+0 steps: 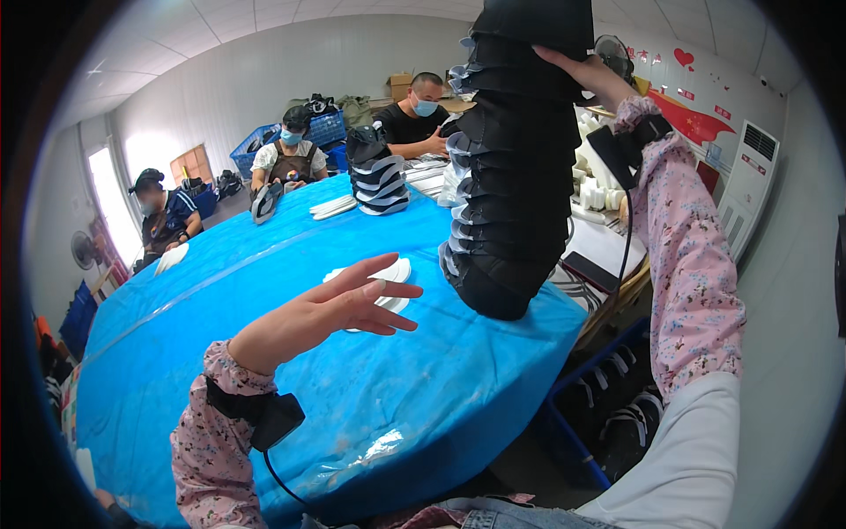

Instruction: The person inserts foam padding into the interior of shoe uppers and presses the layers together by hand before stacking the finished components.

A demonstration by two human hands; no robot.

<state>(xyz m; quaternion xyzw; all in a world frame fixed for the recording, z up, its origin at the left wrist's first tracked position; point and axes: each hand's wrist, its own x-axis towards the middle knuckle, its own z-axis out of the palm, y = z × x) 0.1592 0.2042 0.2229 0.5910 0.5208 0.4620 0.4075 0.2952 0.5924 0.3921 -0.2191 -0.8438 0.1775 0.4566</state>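
Observation:
A tall stack of nested black shoe uppers with white edges (515,167) stands tilted on the blue table cover (291,397). My right hand (577,70) reaches up and grips the stack near its top. My left hand (348,304) hovers open, fingers spread, just left of the stack's base and above a few white insoles (397,273) lying on the table.
A second, shorter stack of black uppers (377,172) stands farther back on the table. Three people sit at the far side. A dark phone (590,271) lies by the right table edge. A blue crate (608,414) holding shoe parts sits on the floor at right.

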